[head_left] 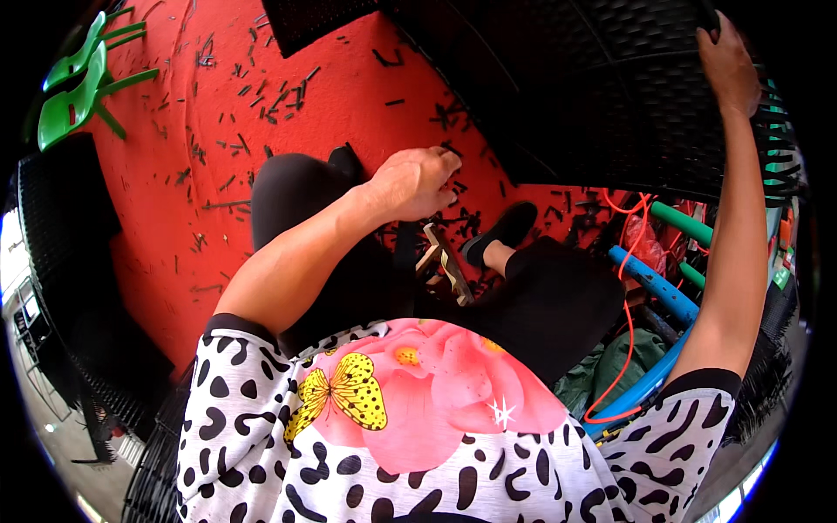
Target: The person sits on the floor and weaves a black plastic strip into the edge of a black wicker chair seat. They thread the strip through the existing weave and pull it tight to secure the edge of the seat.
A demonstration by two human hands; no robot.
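**Two Hands on a Big Black Woven Panel**

The right hand (728, 63) was up high, with its grip closed on the top edge of the black woven panel (593, 96). The fingers curled over that edge. The panel stood tilted in front of the person and filled the top right of the view.

The left hand (417, 183) was lower, near the bottom edge of the panel. Its fingers were bent in together, but it was not clear if they pinched anything.

Just under the left hand lay a small wooden frame (445, 266), between the person's legs in black trousers. One black shoe (501, 231) rested on the red floor (174, 235) beside it.

Many short dark strips (279, 91) were scattered over the red floor. To the right lay blue pipes (654, 283), a green pipe (684, 222) and an orange cord (628, 340). Far off at the top left stood a green plastic chair (74, 91). The person wore a spotted shirt with a pink flower and a yellow butterfly.
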